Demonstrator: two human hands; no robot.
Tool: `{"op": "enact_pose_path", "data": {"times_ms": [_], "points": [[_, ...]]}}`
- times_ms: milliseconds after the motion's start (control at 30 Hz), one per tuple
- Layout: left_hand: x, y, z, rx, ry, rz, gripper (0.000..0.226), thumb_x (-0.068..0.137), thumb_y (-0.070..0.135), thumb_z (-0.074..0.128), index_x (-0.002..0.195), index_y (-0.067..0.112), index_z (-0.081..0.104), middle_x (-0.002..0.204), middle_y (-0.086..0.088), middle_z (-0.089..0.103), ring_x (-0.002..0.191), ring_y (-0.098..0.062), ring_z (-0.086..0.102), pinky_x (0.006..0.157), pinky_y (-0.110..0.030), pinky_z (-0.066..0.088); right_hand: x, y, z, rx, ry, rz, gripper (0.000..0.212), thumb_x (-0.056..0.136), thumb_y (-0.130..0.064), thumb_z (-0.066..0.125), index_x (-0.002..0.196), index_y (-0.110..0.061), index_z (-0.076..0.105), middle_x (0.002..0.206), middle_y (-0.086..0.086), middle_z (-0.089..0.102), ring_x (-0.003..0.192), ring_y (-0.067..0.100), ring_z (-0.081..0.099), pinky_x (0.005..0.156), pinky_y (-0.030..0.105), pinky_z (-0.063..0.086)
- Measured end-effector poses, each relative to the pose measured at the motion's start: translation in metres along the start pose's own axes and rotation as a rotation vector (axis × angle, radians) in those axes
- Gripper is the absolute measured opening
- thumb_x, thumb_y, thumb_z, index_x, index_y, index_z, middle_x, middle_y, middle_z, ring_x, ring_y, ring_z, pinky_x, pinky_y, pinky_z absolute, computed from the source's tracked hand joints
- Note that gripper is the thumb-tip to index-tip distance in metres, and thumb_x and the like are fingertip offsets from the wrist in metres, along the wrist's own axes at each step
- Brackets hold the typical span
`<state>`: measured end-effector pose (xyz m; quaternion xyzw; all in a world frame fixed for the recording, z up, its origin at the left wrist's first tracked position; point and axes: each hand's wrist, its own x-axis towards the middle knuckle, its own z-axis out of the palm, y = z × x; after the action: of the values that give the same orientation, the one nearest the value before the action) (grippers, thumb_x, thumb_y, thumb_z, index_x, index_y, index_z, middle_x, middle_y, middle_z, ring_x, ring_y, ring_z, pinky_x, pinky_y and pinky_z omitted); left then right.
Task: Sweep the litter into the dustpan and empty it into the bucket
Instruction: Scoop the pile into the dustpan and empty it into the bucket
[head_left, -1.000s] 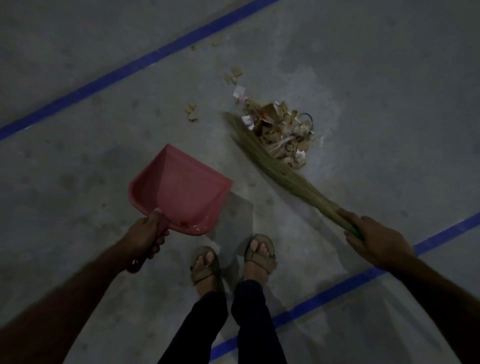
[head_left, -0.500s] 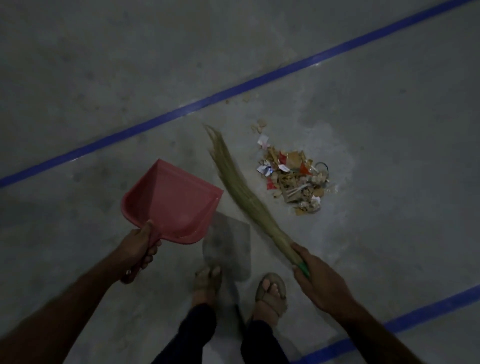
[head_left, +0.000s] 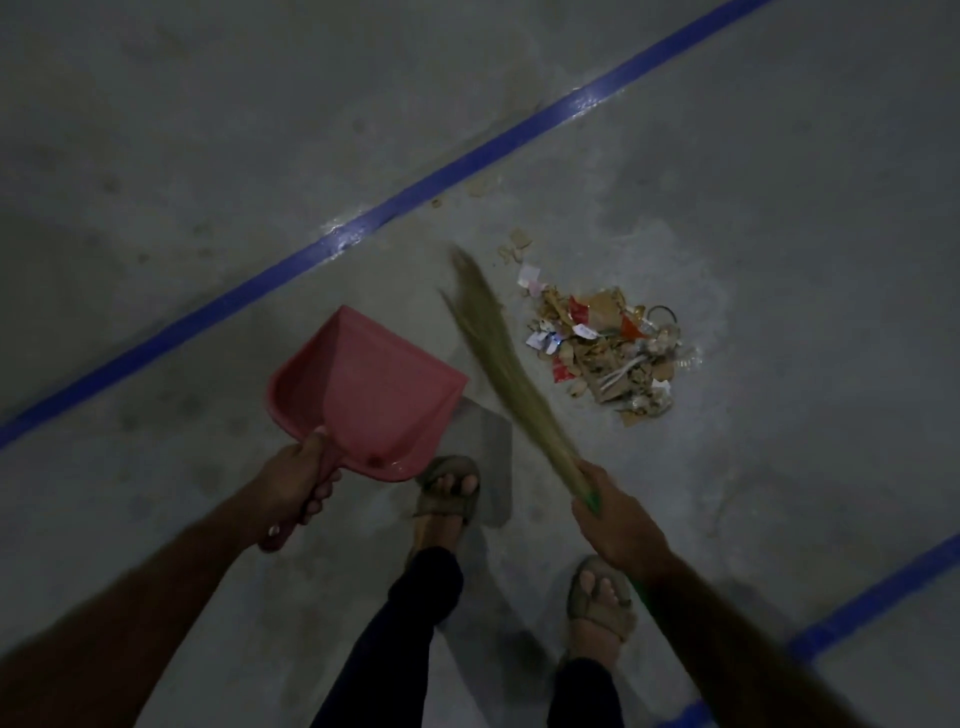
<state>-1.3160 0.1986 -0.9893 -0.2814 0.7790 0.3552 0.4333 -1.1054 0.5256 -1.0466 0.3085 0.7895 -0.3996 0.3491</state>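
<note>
litter (head_left: 605, 351) lies heaped on the floor, right of the raised broom (head_left: 498, 364) grasped by the right hand (head_left: 618, 519); left hand (head_left: 291, 486) grips the empty dustpan (head_left: 363, 395), held off the floor. sweeping not begun; next, set the pan down beside the heap

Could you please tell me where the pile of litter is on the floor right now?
In the head view the litter pile lies right of centre on the floor, just right of the broom bristles, below the long blue line.
</note>
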Motion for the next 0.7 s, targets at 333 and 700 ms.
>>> {"op": "enact_pose_path", "data": {"times_ms": [333,700], "points": [[0.027,0.066,-0.035,0.097,-0.076,0.036,0.062,0.105,0.052,0.03,0.081,0.003,0.058,0.047,-0.002,0.046,0.034,-0.014,0.038,0.039,-0.016,0.029,-0.043,-0.052,-0.029,0.132,0.095,-0.136,0.054,0.101,-0.04,0.051,0.138,-0.064,0.022,0.122,-0.011,0.061,0.093,0.001,0.062,0.082,0.028,0.051],[0.106,0.08,-0.047,0.166,0.006,0.068,0.066,0.103,0.057,0.031,0.083,0.001,0.06,0.047,-0.002,0.045,0.035,-0.014,0.036,0.039,-0.015,0.027,0.206,-0.205,-0.029,0.368,0.077,-0.162,0.048,0.101,-0.028,0.046,0.146,-0.024,0.031,0.092,0.016,0.058,0.058,0.028,0.062,0.05,0.034,0.054]]}}
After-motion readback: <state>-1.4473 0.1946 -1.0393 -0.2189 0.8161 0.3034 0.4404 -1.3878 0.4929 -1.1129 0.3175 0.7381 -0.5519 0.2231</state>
